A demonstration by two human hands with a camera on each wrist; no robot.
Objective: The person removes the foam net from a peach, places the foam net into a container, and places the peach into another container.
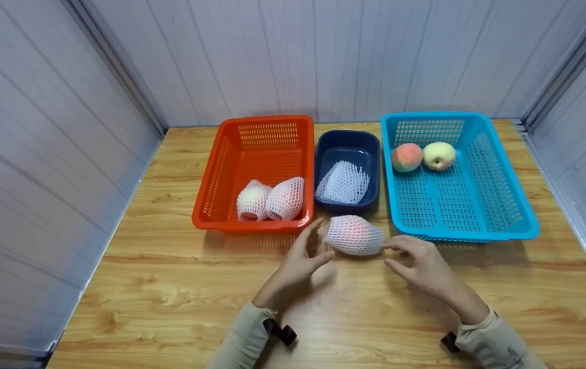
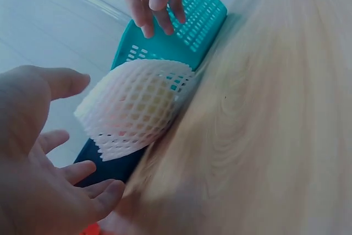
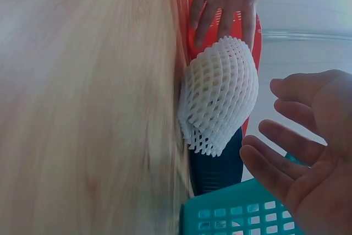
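Observation:
A peach in a white foam net sleeve [image 1: 355, 236] lies on the table in front of the dark blue bin, pinkish through the mesh. My left hand [image 1: 295, 264] is just to its left, thumb and fingers spread apart. On the other side, my right hand [image 1: 423, 266] has its relaxed fingers close to the sleeve's right end. In the left wrist view a gap shows between my left fingers and the netted peach [image 2: 135, 108]. The right wrist view likewise shows my right hand [image 3: 313, 147] apart from it, palm facing the net.
An orange-red basket [image 1: 208, 205] at left holds two netted fruits [image 1: 269, 200]. The dark blue bin [image 1: 346, 136] in the middle contains white foam netting [image 1: 344, 183]. At right, a light blue basket [image 1: 518, 205] has a reddish peach [image 1: 406, 157] and a pale yellow one [image 1: 439, 156]. Walls enclose the table.

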